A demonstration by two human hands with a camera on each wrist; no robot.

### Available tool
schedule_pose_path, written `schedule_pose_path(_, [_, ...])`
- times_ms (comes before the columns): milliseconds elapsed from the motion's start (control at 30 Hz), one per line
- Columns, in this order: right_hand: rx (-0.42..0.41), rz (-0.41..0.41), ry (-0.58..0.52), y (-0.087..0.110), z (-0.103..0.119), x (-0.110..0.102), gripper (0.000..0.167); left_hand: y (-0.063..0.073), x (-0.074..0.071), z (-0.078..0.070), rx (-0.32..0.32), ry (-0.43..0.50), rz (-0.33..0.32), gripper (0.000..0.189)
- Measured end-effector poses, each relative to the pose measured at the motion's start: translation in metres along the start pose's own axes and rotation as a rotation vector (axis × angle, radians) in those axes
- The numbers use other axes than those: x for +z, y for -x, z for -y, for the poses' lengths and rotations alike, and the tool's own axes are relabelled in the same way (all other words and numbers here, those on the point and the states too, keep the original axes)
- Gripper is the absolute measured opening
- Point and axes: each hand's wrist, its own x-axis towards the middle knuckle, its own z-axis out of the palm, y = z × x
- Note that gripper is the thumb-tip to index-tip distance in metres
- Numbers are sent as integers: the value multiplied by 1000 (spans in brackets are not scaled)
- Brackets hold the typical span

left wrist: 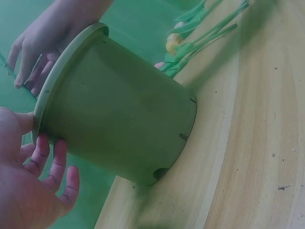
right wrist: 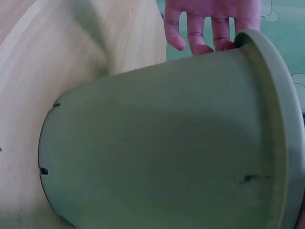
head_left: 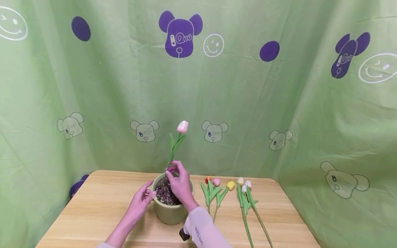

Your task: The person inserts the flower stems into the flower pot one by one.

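Observation:
A green flower pot [head_left: 171, 213] holding dark soil stands on the table. My left hand [head_left: 140, 203] grips its rim from the left, thumb at the lip and fingers against the outer wall, as the left wrist view shows. Over the soil, my right hand [head_left: 181, 182] pinches the stem of a pink-and-white tulip [head_left: 183, 126]. The tulip rises upright with a slight lean to the right, its green leaves above the fingers. Where the stem's lower end meets the soil is hard to make out. In the right wrist view the pot [right wrist: 157, 138] hides the right hand's fingers.
Right of the pot lie several tulips: a red-orange one [head_left: 208, 179], a pink one [head_left: 216, 182], a yellow one [head_left: 230, 186] and pale ones [head_left: 244, 188]. They rest on a wooden table [head_left: 102, 206]. A green printed curtain [head_left: 198, 86] hangs behind and at both sides.

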Motion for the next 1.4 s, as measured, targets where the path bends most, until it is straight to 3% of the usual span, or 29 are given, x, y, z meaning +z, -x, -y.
schedule_pose_path(167, [-32,37,52,0,-2,1,24,-1,1,1,0,4,2,60])
schedule_pose_path(400, [-1,64,97,0,-5,3,18,0,1,3,7,-3,0,60])
schedule_pose_path(967, [14,170,264,-4,-8,11,18,0,-2,1,-7,-24,-7,59])
schedule_pose_path(1400, [9,214,265,-5,-11,13,15,1,1,0,2,-17,-3,59])
